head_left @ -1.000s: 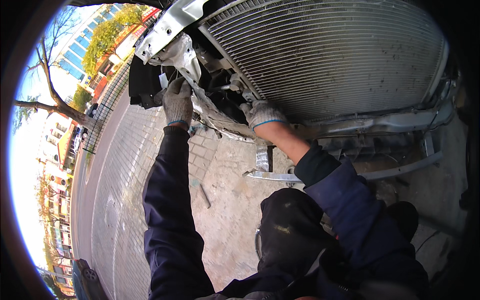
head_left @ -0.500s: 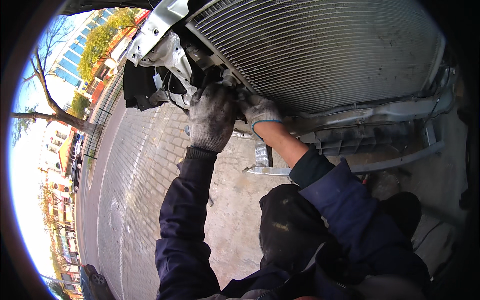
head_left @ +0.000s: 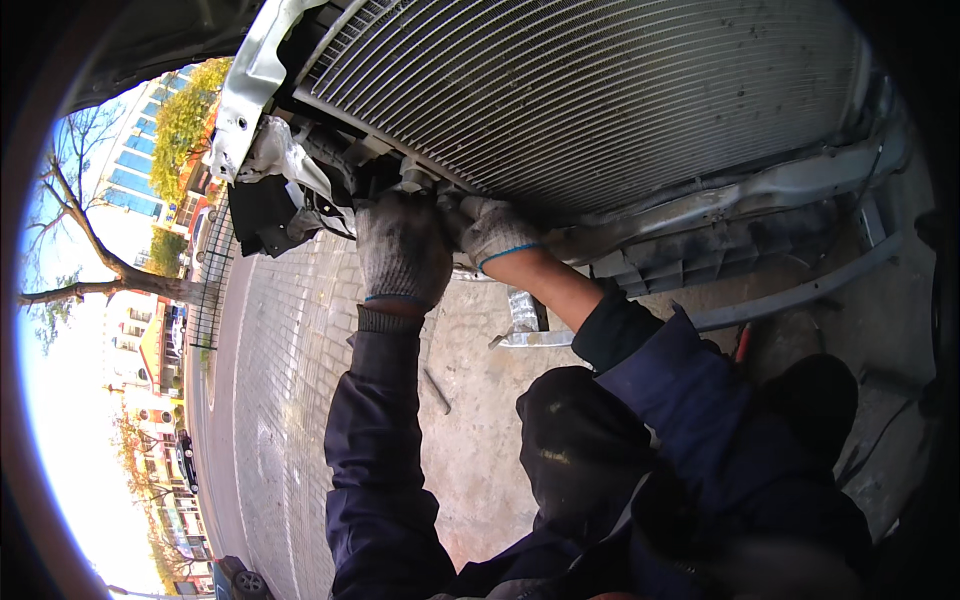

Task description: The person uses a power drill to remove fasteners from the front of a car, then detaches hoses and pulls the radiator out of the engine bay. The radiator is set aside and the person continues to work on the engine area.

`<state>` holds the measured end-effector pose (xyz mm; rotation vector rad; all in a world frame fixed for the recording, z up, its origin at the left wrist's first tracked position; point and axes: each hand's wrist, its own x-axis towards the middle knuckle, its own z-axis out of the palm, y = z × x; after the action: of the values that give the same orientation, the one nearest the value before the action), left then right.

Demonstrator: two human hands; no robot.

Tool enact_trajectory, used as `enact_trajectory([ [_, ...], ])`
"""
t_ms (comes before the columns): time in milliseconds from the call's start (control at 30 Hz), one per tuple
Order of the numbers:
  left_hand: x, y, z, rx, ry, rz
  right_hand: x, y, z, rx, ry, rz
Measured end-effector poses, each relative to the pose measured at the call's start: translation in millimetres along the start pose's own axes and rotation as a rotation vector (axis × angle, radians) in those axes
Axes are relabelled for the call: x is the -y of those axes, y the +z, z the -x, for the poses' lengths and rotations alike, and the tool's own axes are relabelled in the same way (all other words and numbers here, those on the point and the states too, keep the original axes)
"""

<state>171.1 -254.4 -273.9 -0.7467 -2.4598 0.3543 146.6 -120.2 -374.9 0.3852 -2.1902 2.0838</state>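
Both my hands work close together at the lower left corner of a car's finned heat exchanger (head_left: pixel 620 110). My left hand (head_left: pixel 405 250), in a grey knit glove, is curled with its back toward me. My right hand (head_left: pixel 495 232), in a similar glove with a blue cuff edge, reaches in beside it, fingers bent. Whatever the fingertips grip is hidden by the gloves and dark parts. Just above the hands is a small pale fitting (head_left: pixel 412 176) at the exchanger's corner. A bent silver metal bracket (head_left: pixel 290 155) and a black plastic piece (head_left: pixel 265 215) are to their left.
A grey metal crossmember (head_left: pixel 740 205) runs under the heat exchanger. Below it are a ribbed black panel (head_left: pixel 700 255) and a curved metal bar (head_left: pixel 800 305). A thin dark rod (head_left: pixel 436 391) lies on the concrete. A tree (head_left: pixel 130 280) and fence stand by the road.
The view has shifted, so the car front sits further left and slightly lower. My hands stay at the same corner of the heat exchanger, and more of the pale fitting now shows above them.
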Motion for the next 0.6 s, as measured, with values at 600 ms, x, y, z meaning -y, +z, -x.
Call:
enact_trajectory([
  [600, -6, 13, -6, -0.173, -0.001, -0.106, -10, 2, 10, -0.238, -0.094, 0.126],
])
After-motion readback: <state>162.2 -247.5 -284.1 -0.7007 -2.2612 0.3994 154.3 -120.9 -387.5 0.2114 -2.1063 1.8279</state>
